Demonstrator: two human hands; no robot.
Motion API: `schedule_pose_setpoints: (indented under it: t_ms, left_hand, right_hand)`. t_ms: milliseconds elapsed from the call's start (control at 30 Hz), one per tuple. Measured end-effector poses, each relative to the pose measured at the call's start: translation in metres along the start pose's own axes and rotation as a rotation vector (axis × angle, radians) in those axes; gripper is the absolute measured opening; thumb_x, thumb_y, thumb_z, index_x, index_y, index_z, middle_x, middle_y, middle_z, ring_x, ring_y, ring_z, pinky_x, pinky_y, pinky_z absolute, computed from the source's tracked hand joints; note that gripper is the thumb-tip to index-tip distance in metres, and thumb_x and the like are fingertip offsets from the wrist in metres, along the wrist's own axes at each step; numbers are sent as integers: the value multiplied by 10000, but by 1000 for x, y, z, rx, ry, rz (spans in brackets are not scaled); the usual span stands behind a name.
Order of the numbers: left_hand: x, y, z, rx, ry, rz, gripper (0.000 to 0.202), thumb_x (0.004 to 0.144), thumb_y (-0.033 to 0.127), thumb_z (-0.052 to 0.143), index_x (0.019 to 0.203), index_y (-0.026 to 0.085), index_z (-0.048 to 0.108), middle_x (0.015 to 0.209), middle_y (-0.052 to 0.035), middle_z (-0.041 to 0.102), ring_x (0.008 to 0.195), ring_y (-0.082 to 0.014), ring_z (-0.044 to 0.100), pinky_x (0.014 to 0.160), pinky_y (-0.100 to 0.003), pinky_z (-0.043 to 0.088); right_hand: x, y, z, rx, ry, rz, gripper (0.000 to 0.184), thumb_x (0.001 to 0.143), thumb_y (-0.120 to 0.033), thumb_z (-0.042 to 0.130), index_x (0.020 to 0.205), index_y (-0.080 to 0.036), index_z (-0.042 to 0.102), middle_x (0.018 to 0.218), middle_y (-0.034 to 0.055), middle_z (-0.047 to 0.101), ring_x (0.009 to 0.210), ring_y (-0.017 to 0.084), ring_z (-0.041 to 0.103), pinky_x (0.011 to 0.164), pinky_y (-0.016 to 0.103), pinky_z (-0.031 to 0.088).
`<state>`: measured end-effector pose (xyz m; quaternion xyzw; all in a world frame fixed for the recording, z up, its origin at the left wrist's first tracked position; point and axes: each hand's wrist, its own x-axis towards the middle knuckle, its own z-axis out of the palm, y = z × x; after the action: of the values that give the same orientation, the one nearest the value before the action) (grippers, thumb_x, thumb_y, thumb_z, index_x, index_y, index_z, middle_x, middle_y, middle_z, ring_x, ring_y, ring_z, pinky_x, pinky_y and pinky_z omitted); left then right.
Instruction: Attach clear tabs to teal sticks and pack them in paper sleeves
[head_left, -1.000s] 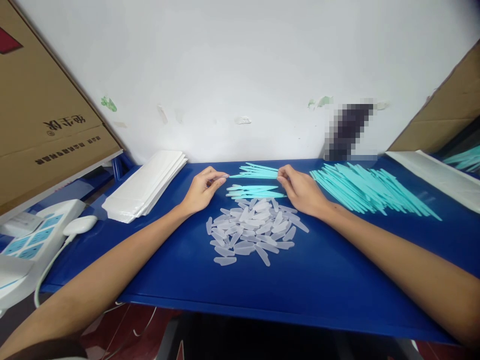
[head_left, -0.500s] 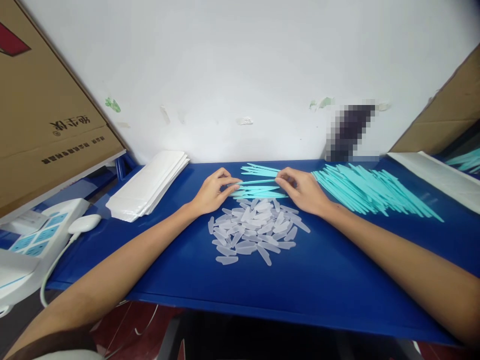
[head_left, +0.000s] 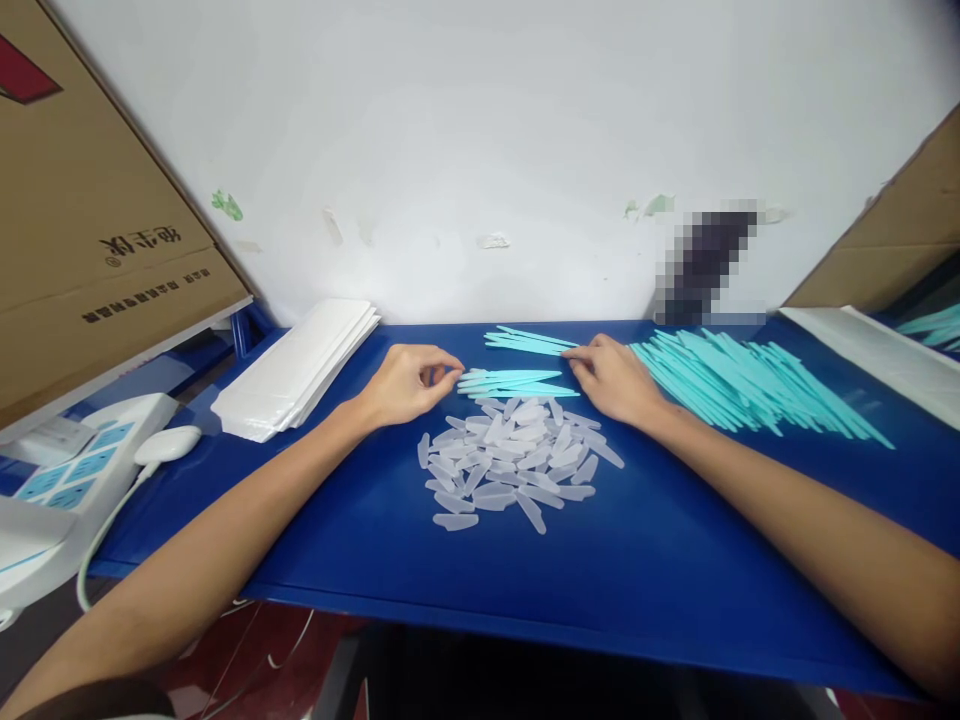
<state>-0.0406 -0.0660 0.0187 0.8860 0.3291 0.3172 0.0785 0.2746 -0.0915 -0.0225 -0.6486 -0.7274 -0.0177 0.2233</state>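
In the head view, a lower group of turquoise sticks [head_left: 510, 378] lies on the blue table [head_left: 480, 580] between the two hands, with an upper group of sticks [head_left: 529, 345] just beyond it, nearer the wall [head_left: 450, 130]. The lower sticks look pale at their left ends, but the detail is too small to read.

The left hand [head_left: 409, 385] has thumb and forefinger tips close together at those pale ends; I cannot tell whether it grips one. The right hand [head_left: 619, 380] has bent fingers, tips at the right ends of the upper group; whether it pinches a stick is hidden too.

The sticks look thin, so a light fingertip pinch at one end, kept in line with the stick, should serve better than a hard squeeze. Good handling here would leave neighbouring sticks undisturbed and keep both wrists off the heap of cloudy plastic pieces [head_left: 517, 455] in front, which would probably scatter if brushed. The big pile of sticks [head_left: 750, 385] sits to the right, beyond the right hand.
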Motion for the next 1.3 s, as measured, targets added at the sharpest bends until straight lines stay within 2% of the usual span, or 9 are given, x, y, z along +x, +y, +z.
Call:
schedule_pose_setpoints:
  t_ms: [167,267,367,600,767,867,1067,1167,1300]
  left_hand:
    - [1,13,-2,73,-317,153,310,997,313,491,1108,224,767,835,-49,645,656,-140,556,618,-287,427]
    - [3,15,1,107,-436,185,366,1028,314,424,1236,294,725,834,-55,613,706,-175,548,620,-304,404]
    - [3,15,0,100,-461,190,345,1020,346,454,1180,297,755,814,-57,593,705,-187,530,616,-317,387]
    - [4,8,-14,146,-481,152,245,942,414,618,900,268,809,658,-32,632,725,-196,560,788,-380,410]
    - [3,5,-18,23,-507,51,291,934,433,602,940,240,820,563,-18,638,498,-138,533,604,-331,431]
    - [3,6,-16,-21,-492,22,285,924,437,619,1005,246,816,665,-45,701,488,-137,543,522,-315,410]
    - [2,1,-12,7,-413,76,216,915,409,643,932,261,799,827,-58,676,678,-160,605,601,-300,457]
    - [0,-1,-6,-3,-245,31,214,920,391,635,923,225,769,919,-65,690,737,-157,608,635,-288,470]
    - [-1,-5,8,-57,44,-128,226,911,389,637,893,187,738,849,-42,740,637,-126,589,620,-276,480]
  right_hand:
    - [1,2,1,35,34,-26,323,967,-318,502,1153,-207,741,950,105,642,887,270,611,724,376,445]
    - [1,3,3,25,44,-41,335,970,-319,498,1167,-208,746,927,108,643,855,268,614,716,382,444]
    - [1,4,3,57,58,-50,274,959,-324,530,1038,-220,771,901,94,639,820,250,612,692,368,436]
    - [3,4,3,95,55,-24,189,934,-317,579,922,-215,738,856,69,631,792,233,597,685,353,414]
    - [2,5,7,75,85,-42,206,962,-278,501,897,-196,678,898,92,645,859,253,615,738,369,435]
    - [0,4,7,54,96,-52,219,986,-291,445,899,-205,626,934,106,655,881,266,621,730,376,435]
    - [-4,0,1,73,97,-54,226,1030,-338,322,929,-228,491,966,111,624,822,255,588,658,371,402]
    - [-5,-2,-1,117,97,-77,213,1034,-338,297,920,-238,446,944,102,608,779,241,558,644,366,388]
    - [-5,-1,-2,172,108,-144,198,1036,-337,291,923,-243,423,913,86,585,771,227,542,670,358,396]
